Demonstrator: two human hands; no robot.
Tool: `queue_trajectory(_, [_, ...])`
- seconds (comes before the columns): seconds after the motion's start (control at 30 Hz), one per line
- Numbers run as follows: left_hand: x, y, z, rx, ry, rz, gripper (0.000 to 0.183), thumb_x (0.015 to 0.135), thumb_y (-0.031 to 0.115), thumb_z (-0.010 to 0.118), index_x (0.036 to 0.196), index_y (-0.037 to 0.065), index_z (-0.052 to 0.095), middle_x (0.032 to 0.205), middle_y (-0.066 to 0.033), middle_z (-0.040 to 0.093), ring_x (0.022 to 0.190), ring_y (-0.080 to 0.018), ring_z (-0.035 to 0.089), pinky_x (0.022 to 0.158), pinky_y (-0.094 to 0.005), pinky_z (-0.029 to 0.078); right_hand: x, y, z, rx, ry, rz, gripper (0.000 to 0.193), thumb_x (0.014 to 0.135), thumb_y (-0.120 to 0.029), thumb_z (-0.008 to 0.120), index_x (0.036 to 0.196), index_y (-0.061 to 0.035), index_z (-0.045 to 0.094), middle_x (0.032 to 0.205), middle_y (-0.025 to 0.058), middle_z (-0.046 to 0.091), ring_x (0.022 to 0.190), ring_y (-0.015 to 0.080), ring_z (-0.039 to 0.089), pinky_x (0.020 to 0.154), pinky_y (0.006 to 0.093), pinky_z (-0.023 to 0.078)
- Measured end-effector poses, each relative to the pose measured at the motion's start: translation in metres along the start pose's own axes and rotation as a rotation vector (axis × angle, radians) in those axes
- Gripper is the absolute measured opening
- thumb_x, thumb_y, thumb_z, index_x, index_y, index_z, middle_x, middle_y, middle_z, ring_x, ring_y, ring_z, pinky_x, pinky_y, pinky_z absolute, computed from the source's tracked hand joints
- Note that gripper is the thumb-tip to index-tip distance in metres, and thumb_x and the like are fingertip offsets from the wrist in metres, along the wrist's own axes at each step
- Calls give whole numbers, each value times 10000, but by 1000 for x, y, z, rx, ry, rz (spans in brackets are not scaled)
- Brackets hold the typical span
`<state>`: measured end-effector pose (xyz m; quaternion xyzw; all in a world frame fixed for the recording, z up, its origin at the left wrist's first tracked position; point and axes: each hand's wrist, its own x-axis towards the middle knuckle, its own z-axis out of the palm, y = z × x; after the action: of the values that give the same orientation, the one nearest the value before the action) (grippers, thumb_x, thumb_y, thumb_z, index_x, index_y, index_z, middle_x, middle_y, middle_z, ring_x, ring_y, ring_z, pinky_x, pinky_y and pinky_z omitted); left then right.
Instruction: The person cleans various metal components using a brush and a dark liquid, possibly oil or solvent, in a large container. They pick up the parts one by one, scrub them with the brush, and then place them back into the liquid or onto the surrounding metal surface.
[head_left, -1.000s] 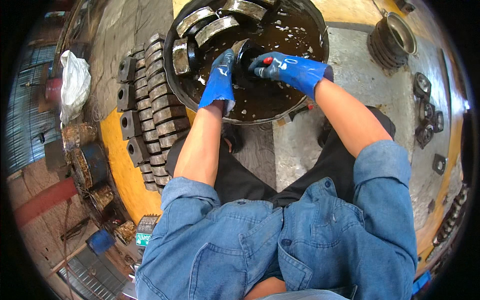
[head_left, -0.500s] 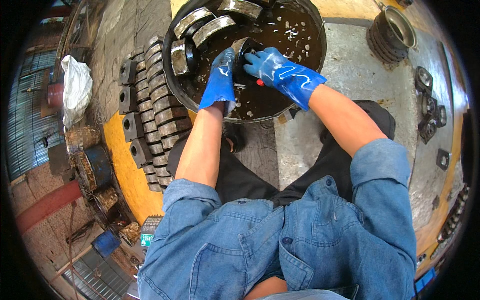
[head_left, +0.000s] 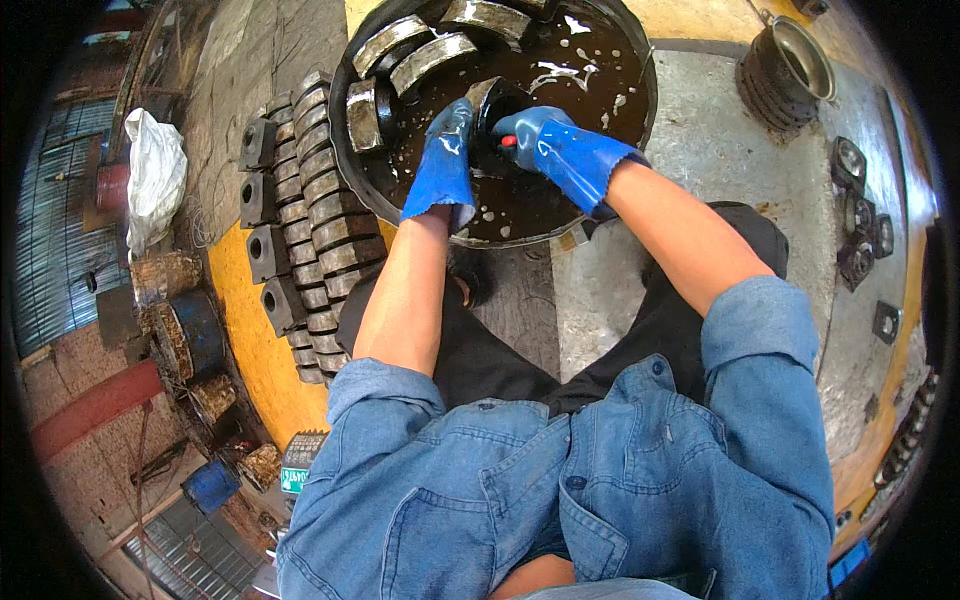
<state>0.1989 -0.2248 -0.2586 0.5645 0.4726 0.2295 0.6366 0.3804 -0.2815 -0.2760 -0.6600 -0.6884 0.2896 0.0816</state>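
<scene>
Both hands wear blue rubber gloves and work inside a round black tub (head_left: 503, 242) of dark brown liquid. My left hand (head_left: 450, 140) is closed on the left side of a curved metal block (head_left: 486, 93), which sits tilted in the liquid. At the block's right side, my right hand (head_left: 550, 138) is curled round a small tool with a red end (head_left: 508, 141); its working end is hidden behind the block and glove. Several more curved metal blocks (head_left: 432, 62) lie along the tub's far left side, partly out of the liquid.
Left of the tub stand rows of curved metal blocks (head_left: 335, 205) and square blocks with holes (head_left: 268, 252). A white plastic bag (head_left: 155, 175) lies farther left. Stacked metal rings (head_left: 775, 85) stand at the far right, with small dark square parts (head_left: 858, 215) nearer on the metal plate.
My right hand has turned and its fingers have curled in. The tool's red end has moved up and slightly left. My left hand stays on the block, and the foam on the liquid has shifted.
</scene>
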Motion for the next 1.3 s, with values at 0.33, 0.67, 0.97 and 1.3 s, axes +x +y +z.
queue_trajectory(0.33, [-34,42,22,109,65,-34,648,1074,473,564,1516,3,508,1515,-142,559,1386,-243,499,1188,-370,357,-8,-11,0,-421,87,-204,508,837,-153,764,1323,-163,620,1382,132,596,1160,349,685,925,478,579])
queue_trajectory(0.67, [12,-13,-10,52,-10,56,649,1071,501,554,1506,20,527,1499,-126,573,1351,-252,520,1171,-380,371,-3,20,7,411,254,214,339,978,-376,651,1200,-137,745,1055,151,779,988,335,743,859,430,580])
queue_trajectory(0.97, [13,-6,-6,-198,4,-86,592,1072,491,561,1452,39,599,1414,-102,634,1237,-234,580,1121,-384,414,-1,40,41,1924,369,412,319,1033,-326,634,1210,-64,672,1044,167,725,863,258,725,754,376,620])
queue_trajectory(1.3, [8,-2,-5,-19,41,-45,683,1022,514,628,1501,34,547,1459,-139,614,1289,-273,591,1117,-401,448,25,32,29,2044,198,571,227,1036,-302,585,1116,-118,692,1056,141,755,875,351,742,813,492,612])
